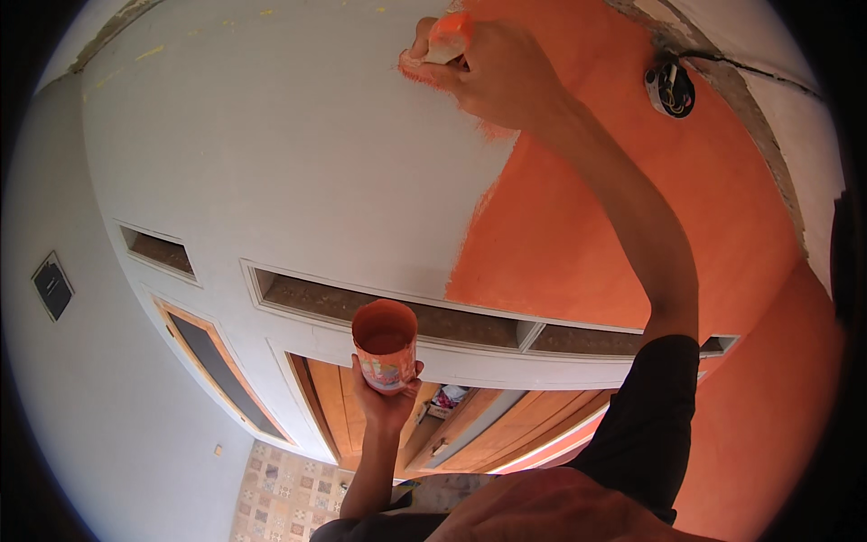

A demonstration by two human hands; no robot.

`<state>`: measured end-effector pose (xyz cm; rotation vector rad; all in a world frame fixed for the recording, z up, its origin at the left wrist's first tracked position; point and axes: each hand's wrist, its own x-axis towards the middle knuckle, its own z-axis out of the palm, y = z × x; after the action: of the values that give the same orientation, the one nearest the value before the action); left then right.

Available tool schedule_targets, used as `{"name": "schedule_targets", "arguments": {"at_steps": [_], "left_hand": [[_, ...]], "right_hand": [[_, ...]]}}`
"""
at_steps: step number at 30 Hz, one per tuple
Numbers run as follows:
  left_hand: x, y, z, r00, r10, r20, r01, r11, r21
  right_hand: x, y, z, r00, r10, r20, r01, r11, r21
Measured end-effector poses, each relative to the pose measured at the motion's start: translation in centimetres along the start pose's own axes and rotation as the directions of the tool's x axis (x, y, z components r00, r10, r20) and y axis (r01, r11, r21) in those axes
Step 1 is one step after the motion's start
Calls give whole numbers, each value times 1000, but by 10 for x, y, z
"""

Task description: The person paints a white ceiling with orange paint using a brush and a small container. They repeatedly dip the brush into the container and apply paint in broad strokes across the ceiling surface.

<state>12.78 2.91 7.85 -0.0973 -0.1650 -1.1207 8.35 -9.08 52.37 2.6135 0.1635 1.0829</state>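
High on the wall, my right hand (506, 72) is closed round the orange-stained handle of a paintbrush (447, 41). The bristles, loaded with orange paint, touch the wall near the top of the view. Orange paint (578, 235) covers the wall to the right, with a ragged edge against the pale grey wall (298, 135) on the left. Lower down, my left hand (388, 402) grips a paint can (386, 361) from below and around its side. The can is upright, smeared with orange, and orange paint shows inside it.
An open electrical box (670, 88) with loose wires sits in the orange wall at upper right. Below run recessed vent openings (388, 321), then wooden doors (488, 425) and a framed window (221, 366). A patterned tile floor (284, 492) lies far below at left.
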Motion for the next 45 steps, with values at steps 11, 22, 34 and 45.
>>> {"name": "schedule_targets", "arguments": {"at_steps": [11,22,34,45], "left_hand": [[-9,4,6,998,48,-49,-47,999,9],[-2,4,-1,999,-20,48,20,1000,-6],[-7,15,-2,1000,29,12,-30,998,60],[-1,2,-1,999,-19,30,18,1000,16]], "right_hand": [[43,42,-62,739,-470,-482,155,815,-558],[26,2,12,989,-112,-102,100,988,-115],[26,55,-64,768,-363,-528,107,885,-453],[-3,19,-1,869,-355,-344,184,878,-442]]}}
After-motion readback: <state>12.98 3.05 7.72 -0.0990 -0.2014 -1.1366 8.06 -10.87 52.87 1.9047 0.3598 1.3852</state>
